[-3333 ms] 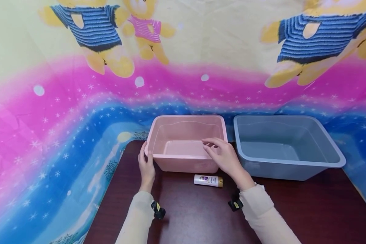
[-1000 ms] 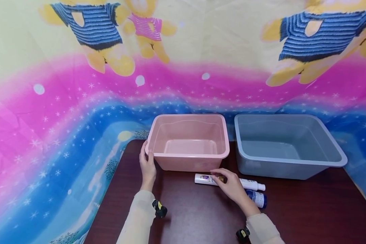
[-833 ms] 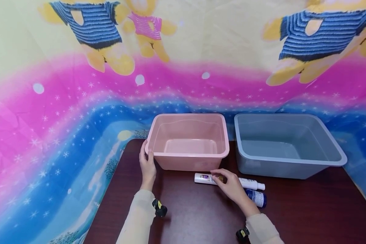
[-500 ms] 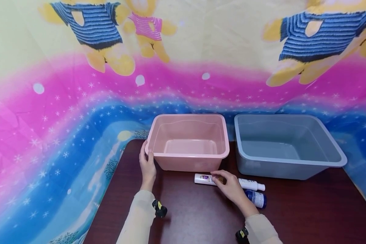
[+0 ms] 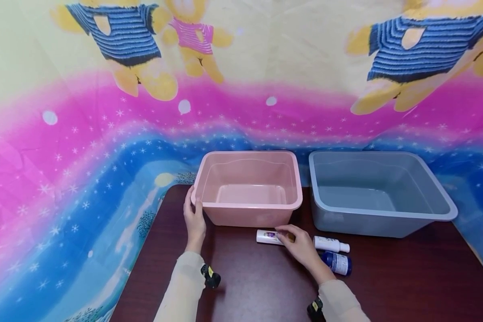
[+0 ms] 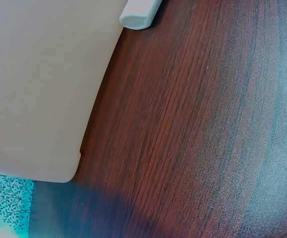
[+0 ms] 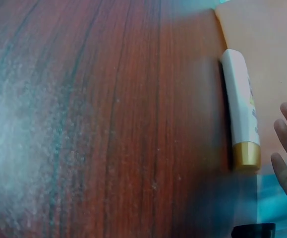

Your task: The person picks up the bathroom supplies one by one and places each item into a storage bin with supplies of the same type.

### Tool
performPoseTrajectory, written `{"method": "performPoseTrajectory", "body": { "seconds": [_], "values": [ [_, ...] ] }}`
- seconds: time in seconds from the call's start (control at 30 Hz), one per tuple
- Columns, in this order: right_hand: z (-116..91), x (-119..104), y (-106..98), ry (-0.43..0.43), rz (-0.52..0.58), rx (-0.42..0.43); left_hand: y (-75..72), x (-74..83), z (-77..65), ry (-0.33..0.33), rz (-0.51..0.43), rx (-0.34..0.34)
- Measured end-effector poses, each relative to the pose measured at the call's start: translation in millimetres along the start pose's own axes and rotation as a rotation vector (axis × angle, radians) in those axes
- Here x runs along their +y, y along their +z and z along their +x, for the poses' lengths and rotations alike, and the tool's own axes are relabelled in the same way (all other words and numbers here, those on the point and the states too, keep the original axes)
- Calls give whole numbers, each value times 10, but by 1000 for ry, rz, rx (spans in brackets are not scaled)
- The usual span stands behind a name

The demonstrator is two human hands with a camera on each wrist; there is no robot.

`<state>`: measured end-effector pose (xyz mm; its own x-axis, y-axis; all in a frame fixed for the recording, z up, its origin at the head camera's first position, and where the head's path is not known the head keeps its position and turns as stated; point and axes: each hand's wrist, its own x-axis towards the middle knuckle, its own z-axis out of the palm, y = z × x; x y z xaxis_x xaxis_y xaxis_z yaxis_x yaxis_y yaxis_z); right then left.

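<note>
My left hand (image 5: 195, 223) holds the left front corner of a pink plastic bin (image 5: 245, 216), fingers along its side and thumb on its front wall. In the left wrist view that hand is out of sight. My right hand (image 5: 302, 247) hovers with loosely bent fingers over a white bottle with a gold cap (image 5: 267, 236), which lies on its side before the bin. The right wrist view has the spread fingers (image 7: 285, 136) apart from this bottle (image 7: 240, 94). Right of the hand lie another white bottle (image 5: 327, 243) and a dark blue bottle (image 5: 340, 264) with a pale label.
A larger grey-blue bin (image 5: 358, 223) stands right of the pink one, with a narrow gap between them. Both rest on a dark reddish-brown wooden table (image 5: 249, 277). Behind the table hangs a printed cloth (image 5: 265, 120) with bears.
My right hand has come down from over the pink bin to above the gold-capped bottle, then shifted slightly left. Both bottles at the right, earlier behind the forearm, now show. The left hand keeps its place.
</note>
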<state>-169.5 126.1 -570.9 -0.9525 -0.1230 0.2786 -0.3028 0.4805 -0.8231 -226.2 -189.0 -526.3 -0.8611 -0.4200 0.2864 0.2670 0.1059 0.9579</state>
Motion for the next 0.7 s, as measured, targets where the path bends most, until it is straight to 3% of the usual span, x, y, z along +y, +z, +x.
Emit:
{"method": "performPoseTrajectory", "body": {
  "seconds": [0.7],
  "values": [
    [64,115,113,-2,-100,-2,6,-7,-4,-2,-18,4]
  ]
}}
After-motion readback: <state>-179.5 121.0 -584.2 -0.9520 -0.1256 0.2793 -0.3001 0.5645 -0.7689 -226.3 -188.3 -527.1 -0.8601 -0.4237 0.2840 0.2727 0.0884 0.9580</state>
